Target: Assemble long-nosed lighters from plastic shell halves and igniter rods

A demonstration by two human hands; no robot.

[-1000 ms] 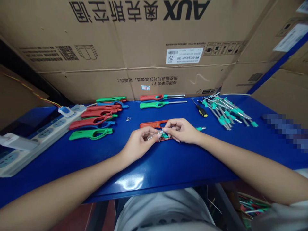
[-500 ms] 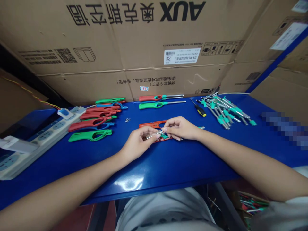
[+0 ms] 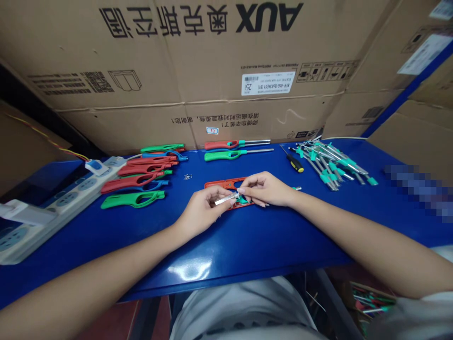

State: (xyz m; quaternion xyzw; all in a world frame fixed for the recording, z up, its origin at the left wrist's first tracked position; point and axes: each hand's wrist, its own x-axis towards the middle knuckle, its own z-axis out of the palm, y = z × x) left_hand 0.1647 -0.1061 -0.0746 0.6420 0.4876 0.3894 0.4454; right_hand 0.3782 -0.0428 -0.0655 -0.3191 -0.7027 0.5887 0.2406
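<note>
Between the fingers of my left hand (image 3: 201,208) is a small clear lighter fuel tank (image 3: 223,200), lying nearly level. My right hand (image 3: 268,189) pinches at the tank's right end, where a small whitish part shows; the fingertips hide most of it. Under both hands lies an open red lighter casing (image 3: 216,184) on the blue table, with a bit of green inside it. The tip of a metal tube (image 3: 297,188) sticks out to the right, behind my right hand.
Several coloured lighter handles (image 3: 132,199) lie left, beside a power strip (image 3: 67,198). Two lighters with metal tubes (image 3: 226,155) lie at the back. A screwdriver (image 3: 296,163) and a pile of metal tubes (image 3: 331,165) are at right. Tiny screws (image 3: 187,176) lie left of the casing.
The tank has turned slightly in my left fingers and looks brighter. Both hands stay almost in place over the casing.
</note>
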